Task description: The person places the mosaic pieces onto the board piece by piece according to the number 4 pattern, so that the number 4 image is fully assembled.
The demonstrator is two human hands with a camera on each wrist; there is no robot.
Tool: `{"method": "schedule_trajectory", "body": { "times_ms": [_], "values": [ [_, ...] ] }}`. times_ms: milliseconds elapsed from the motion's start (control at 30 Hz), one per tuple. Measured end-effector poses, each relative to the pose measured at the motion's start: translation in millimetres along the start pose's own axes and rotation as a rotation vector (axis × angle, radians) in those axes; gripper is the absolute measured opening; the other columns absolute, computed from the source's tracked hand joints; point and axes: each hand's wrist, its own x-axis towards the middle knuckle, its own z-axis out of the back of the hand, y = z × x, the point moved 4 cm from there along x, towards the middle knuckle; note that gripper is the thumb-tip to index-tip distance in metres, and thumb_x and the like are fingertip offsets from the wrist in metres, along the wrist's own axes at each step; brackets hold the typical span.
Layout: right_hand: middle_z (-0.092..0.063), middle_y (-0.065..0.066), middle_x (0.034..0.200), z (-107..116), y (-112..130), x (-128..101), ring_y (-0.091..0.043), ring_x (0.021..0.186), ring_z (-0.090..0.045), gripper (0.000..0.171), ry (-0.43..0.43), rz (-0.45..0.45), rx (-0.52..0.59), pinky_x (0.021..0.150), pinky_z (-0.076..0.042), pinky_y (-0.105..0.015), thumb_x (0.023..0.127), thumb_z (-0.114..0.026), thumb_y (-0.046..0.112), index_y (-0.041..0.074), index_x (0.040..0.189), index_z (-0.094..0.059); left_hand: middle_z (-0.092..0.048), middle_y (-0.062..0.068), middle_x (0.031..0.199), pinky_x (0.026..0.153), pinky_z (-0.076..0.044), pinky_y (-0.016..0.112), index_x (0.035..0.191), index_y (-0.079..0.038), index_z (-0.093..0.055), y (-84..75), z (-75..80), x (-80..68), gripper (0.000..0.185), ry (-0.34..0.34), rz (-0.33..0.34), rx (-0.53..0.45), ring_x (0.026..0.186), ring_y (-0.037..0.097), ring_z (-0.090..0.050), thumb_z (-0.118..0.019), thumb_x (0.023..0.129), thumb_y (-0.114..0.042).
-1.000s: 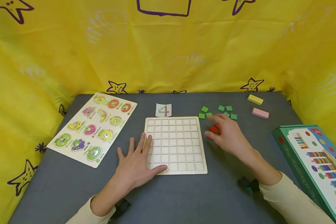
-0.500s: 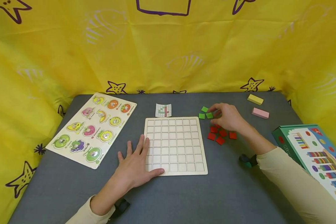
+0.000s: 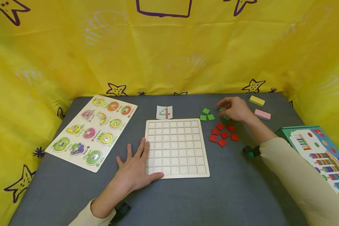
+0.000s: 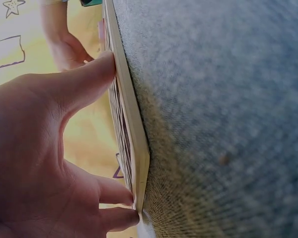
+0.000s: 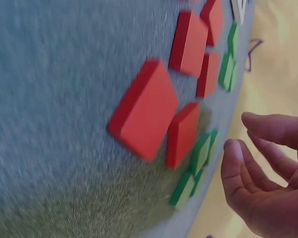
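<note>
A pale wooden grid board point(image 3: 175, 146) lies flat on the grey table. My left hand point(image 3: 132, 175) rests with spread fingers along its left edge, thumb at the front edge; the left wrist view shows thumb and fingertips touching the board's rim. My right hand point(image 3: 235, 108) hovers above some green tiles point(image 5: 200, 153), partly hiding them in the head view. Its thumb and fingers are bent but apart, with nothing between them in the right wrist view. Three more green tiles point(image 3: 211, 117) lie to its left. Several red square tiles point(image 3: 224, 135) are scattered nearer.
Behind the board lies a small pattern card point(image 3: 164, 112) with green and red squares. A fruit puzzle board point(image 3: 86, 131) is at left. Yellow point(image 3: 256, 100) and pink point(image 3: 262, 114) blocks sit at back right, a game box point(image 3: 319, 157) at right. Yellow cloth point(image 3: 169, 47) hangs behind.
My right hand has moved from over the red tiles back and right to the farther green tiles, uncovering the red ones. My left hand stays on the board, which has barely shifted in view.
</note>
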Motion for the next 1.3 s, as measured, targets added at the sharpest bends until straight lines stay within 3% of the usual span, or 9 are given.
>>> {"method": "schedule_trajectory", "body": {
  "times_ms": [100,533,933,1300],
  "values": [
    [-0.07,-0.024,0.125,4,-8,5,-0.04,0.111,-0.069,0.038,-0.006,-0.033,0.018,0.074,-0.052,-0.029,0.091,-0.077,0.01,0.001,0.127,-0.07,-0.005,0.008,0.177,0.1,-0.015,0.094,0.168,-0.011,-0.018,0.1,-0.1,-0.7,0.122,0.0,0.003,-0.003,0.154,0.061,-0.008,-0.076,0.08,-0.073],
    [-0.072,-0.023,0.119,5,-24,20,-0.035,0.105,-0.064,0.038,0.002,-0.1,-0.022,0.078,-0.048,-0.03,0.089,-0.077,0.012,-0.001,0.124,-0.072,-0.007,0.008,0.177,0.098,-0.017,0.094,0.168,-0.01,-0.019,0.6,0.3,-1.5,0.122,-0.011,-0.001,0.006,0.153,0.062,-0.011,-0.075,0.08,-0.074],
    [-0.075,-0.022,0.112,5,-24,22,-0.037,0.103,-0.065,0.033,-0.017,-0.084,-0.087,0.079,-0.049,-0.036,0.087,-0.078,0.011,0.0,0.118,-0.076,-0.006,0.007,0.177,0.099,-0.017,0.094,0.168,-0.012,-0.019,0.6,-0.6,0.0,0.122,-0.006,0.002,0.014,0.153,0.061,-0.011,-0.075,0.08,-0.075],
    [-0.076,-0.02,0.116,7,-14,19,-0.035,0.102,-0.064,0.033,-0.01,-0.102,-0.056,0.073,-0.049,-0.032,0.089,-0.078,0.014,0.002,0.12,-0.077,-0.005,0.006,0.177,0.098,-0.018,0.094,0.168,-0.011,-0.019,0.0,-0.3,0.4,0.123,-0.007,0.002,0.017,0.154,0.061,-0.011,-0.075,0.079,-0.075]
  ]
}}
